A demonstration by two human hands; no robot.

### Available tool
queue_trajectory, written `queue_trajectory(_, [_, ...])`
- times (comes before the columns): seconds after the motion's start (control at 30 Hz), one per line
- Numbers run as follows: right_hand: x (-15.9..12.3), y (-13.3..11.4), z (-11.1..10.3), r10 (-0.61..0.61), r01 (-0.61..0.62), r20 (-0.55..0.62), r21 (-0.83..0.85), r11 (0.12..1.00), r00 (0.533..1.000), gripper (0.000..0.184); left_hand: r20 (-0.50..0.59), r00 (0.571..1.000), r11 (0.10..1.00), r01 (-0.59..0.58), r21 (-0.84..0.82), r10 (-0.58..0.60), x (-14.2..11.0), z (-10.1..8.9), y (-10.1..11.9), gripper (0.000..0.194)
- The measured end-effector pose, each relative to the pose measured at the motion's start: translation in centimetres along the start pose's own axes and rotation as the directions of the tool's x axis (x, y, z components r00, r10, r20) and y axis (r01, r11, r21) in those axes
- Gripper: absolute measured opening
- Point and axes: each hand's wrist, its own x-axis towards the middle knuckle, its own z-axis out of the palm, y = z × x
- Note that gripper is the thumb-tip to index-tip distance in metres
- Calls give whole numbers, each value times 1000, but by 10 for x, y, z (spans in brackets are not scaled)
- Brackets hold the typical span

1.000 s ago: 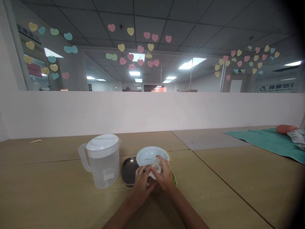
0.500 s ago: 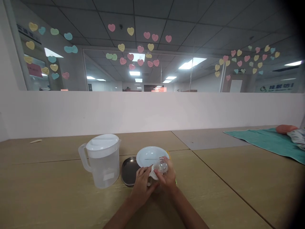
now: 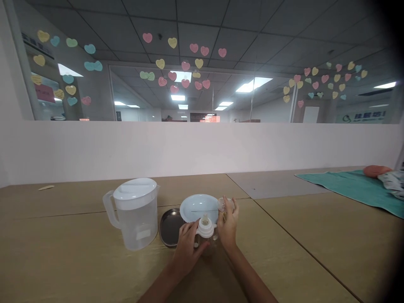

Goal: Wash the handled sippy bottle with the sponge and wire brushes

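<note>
A baby bottle [image 3: 206, 228] with a white collar and a clear teat stands upright near the middle of the table. Fingers of my left hand [image 3: 187, 247] are wrapped round its left side. My right hand [image 3: 227, 225] is up and to the right of the bottle, closed on a clear dome-shaped bottle cap [image 3: 225, 205]. Just behind the bottle is a pale blue-white bowl [image 3: 197, 202], its right rim partly hidden by my right hand. A dark metal tray [image 3: 171, 227] lies left of the bottle, partly behind my left hand.
A translucent pitcher [image 3: 139, 219] with a white lid stands left of the tray. At the far right a teal cloth [image 3: 356, 189] lies with an orange item [image 3: 377, 171] on it. A low white wall [image 3: 202, 147] closes off the table's back.
The clear cap has come off the bottle. My right hand has carried it up and to the right, uncovering the teat. My left hand keeps its place on the bottle.
</note>
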Motion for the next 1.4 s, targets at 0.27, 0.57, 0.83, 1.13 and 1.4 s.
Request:
queue_trajectory(0.27, [0,15,6,122,-140,119,147,979,985,51,-48,999,999,-16,32,18,-1,-1,3,57])
queue_trajectory(0.57, [2,16,6,169,-240,285,237,941,944,46,-29,1000,1000,-3,15,3,-1,0,1,58])
queue_trajectory(0.83, [-2,15,8,128,-239,475,179,954,870,49,-34,999,999,-29,29,30,-1,-1,2,58])
queue_trajectory(1.13, [0,-7,-6,-83,31,399,136,990,913,34,-29,999,999,-26,25,27,-1,-1,1,57])
queue_trajectory(1.4, [-7,-22,0,-161,141,435,79,987,886,20,13,1000,998,-17,-63,18,0,-5,5,54])
